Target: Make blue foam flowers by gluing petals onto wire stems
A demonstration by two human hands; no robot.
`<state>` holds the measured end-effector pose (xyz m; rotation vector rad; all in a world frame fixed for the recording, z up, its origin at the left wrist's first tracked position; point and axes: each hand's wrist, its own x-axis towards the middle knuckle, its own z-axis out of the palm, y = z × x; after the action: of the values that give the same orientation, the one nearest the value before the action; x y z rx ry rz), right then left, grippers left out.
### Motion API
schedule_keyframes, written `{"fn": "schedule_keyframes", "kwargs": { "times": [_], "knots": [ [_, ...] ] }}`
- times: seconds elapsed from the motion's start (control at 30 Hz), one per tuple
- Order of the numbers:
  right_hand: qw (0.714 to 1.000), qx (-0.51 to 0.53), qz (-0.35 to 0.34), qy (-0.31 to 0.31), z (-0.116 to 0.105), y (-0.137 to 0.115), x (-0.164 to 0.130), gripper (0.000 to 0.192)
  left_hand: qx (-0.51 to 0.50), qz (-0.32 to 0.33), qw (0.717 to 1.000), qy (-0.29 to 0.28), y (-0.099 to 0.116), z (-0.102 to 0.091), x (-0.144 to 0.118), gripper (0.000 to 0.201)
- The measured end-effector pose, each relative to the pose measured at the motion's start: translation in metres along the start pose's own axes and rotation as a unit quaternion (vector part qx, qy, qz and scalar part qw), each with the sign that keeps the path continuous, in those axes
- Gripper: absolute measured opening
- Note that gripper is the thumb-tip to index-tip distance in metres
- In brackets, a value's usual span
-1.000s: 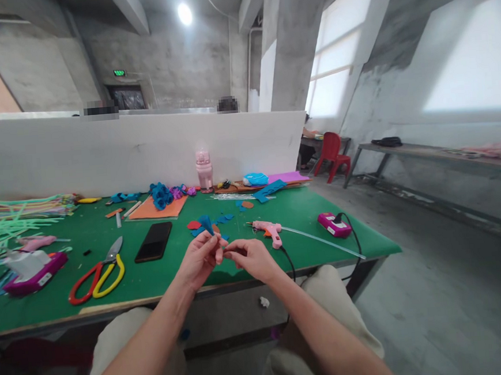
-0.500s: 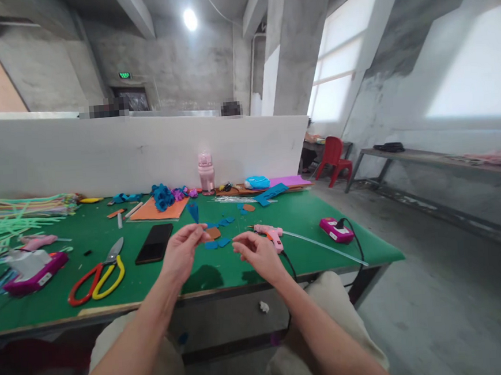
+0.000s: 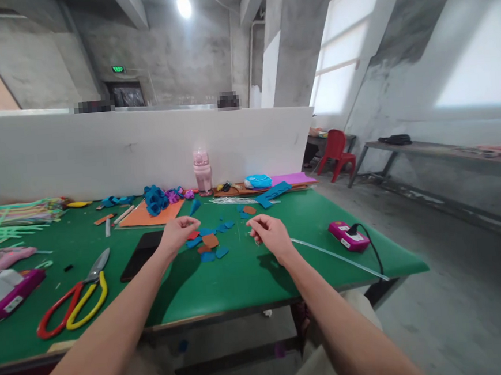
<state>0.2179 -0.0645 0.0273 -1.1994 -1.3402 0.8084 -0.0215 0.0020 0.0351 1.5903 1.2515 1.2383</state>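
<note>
My left hand (image 3: 178, 235) is closed in a pinch, and a small blue felt-like cone (image 3: 195, 206) stands up just above its fingertips. The stem or base between those fingers is too small to make out. To the right, my right hand (image 3: 272, 235) is held over the table with its thumb and fingers pressed together; what they pinch, if anything, is unclear. A clear glue stick (image 3: 338, 257) runs out from behind this hand, and the glue gun itself is hidden. Between my hands lie blue scraps (image 3: 222, 252) and brown scraps (image 3: 210, 241).
On the left are red-and-yellow-handled scissors (image 3: 85, 293), a black phone (image 3: 139, 258) and a pink glue gun (image 3: 13, 258). A purple power block (image 3: 348, 236) sits at right. Along the white partition (image 3: 143, 144) stand a pink bottle (image 3: 203, 173) and an orange sheet (image 3: 144, 215) bearing blue curls.
The view has shifted closer to the table. My right hand has moved forward, covering the pink glue gun that was visible beside it. My left hand still has the blue cone at its fingertips.
</note>
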Motion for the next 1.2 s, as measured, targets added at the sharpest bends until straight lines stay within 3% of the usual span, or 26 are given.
{"fn": "schedule_keyframes", "kwargs": {
  "times": [0.17, 0.37, 0.57, 0.67, 0.83, 1.2],
  "knots": [
    [0.999, 0.013, 0.034, 0.038, -0.022, 0.007, -0.007, 0.027, 0.149, -0.04, 0.982, -0.113, -0.014, -0.005, -0.012, 0.014],
    [0.999, 0.026, 0.035, 0.02, -0.015, 0.002, -0.015, 0.027, 0.267, 0.004, 0.958, -0.106, -0.026, -0.007, -0.026, 0.004],
    [0.999, -0.01, 0.029, -0.038, -0.002, 0.0, -0.02, 0.026, 0.429, 0.037, 0.889, -0.153, -0.025, -0.002, -0.035, 0.014],
    [0.999, -0.031, 0.018, -0.039, 0.001, -0.001, -0.022, 0.025, 0.459, 0.045, 0.874, -0.153, -0.022, -0.001, -0.039, 0.019],
    [0.997, -0.03, 0.032, -0.069, 0.011, 0.004, -0.023, 0.023, 0.446, 0.041, 0.878, -0.17, -0.016, -0.007, -0.037, 0.025],
    [0.989, -0.087, 0.018, -0.12, 0.037, 0.015, -0.022, 0.021, 0.351, -0.004, 0.921, -0.166, -0.024, -0.011, -0.025, 0.025]
  ]
}}
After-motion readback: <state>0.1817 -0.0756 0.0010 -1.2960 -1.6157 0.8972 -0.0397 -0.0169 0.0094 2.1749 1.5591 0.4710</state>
